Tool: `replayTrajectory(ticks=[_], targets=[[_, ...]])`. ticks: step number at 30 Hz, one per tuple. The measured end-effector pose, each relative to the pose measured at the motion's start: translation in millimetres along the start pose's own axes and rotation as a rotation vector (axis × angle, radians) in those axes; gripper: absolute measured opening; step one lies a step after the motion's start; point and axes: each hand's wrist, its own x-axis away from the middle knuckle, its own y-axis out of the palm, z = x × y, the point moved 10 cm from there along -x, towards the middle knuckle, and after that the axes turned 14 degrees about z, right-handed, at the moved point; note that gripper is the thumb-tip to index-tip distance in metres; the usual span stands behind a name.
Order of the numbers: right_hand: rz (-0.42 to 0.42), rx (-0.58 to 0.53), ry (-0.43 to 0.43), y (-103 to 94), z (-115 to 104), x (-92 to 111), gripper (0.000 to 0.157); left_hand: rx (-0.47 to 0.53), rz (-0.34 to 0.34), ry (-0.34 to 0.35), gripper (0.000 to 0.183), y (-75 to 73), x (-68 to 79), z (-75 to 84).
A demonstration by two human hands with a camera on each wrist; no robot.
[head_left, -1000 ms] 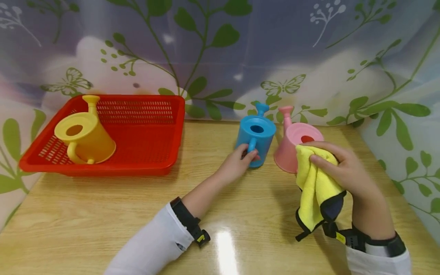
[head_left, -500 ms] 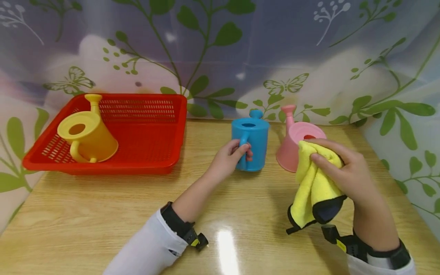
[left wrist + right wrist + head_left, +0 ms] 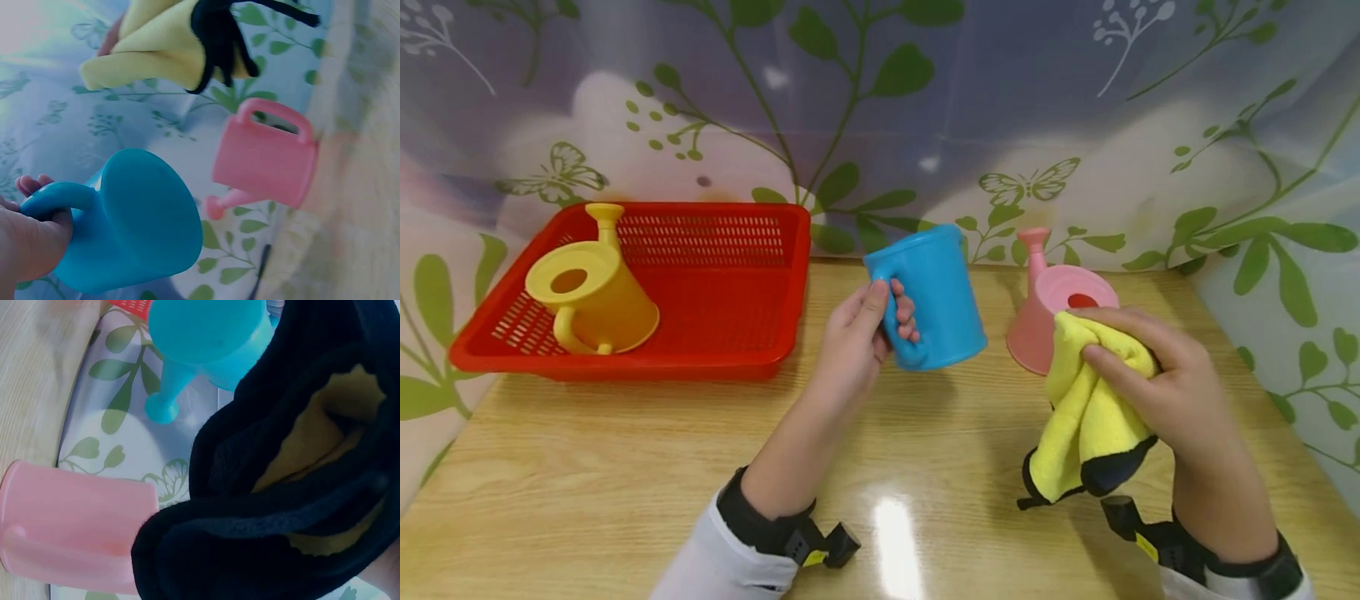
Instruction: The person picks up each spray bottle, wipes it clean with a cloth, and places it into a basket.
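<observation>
My left hand grips the handle of a blue watering can and holds it raised and tilted above the table, its spout hidden behind the body in the head view. The can's bottom faces the camera in the left wrist view. My right hand holds a bunched yellow cloth with black edging, its lower corners hanging down. Just behind the cloth stands a pink watering can, partly covered by it in the head view. In the right wrist view the cloth's dark side fills much of the picture.
A red basket with slotted walls stands at the left on the wooden table. Inside it a yellow watering can leans at a tilt. A patterned curtain rises along the table's back edge.
My left hand has lifted the blue watering can off the table, bringing it left and nearer and tilting it. The right hand with the cloth has barely moved.
</observation>
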Motion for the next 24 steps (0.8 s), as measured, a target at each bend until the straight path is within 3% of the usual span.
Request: replayTrajectory(ticks=[4, 10, 18, 24], targets=[[0.018, -0.07, -0.017, 0.8, -3, 0, 0.036, 0.084, -0.01, 0.017, 0.024, 2.5, 4.0, 9.7], [0.027, -0.157, -0.017, 3.1, -5, 0, 0.035, 0.222, -0.036, -0.023, 0.027, 6.0, 10.1, 14.7], [0.001, -0.039, -0.079, 9.6, -12, 0, 0.042, 0.362, 0.03, -0.127, 0.032, 2.9, 15.2, 14.7], [0.02, -0.009, -0.121, 19.5, -22, -3, 0.044, 0.325, 0.096, -0.179, 0.034, 1.8, 14.8, 9.8]])
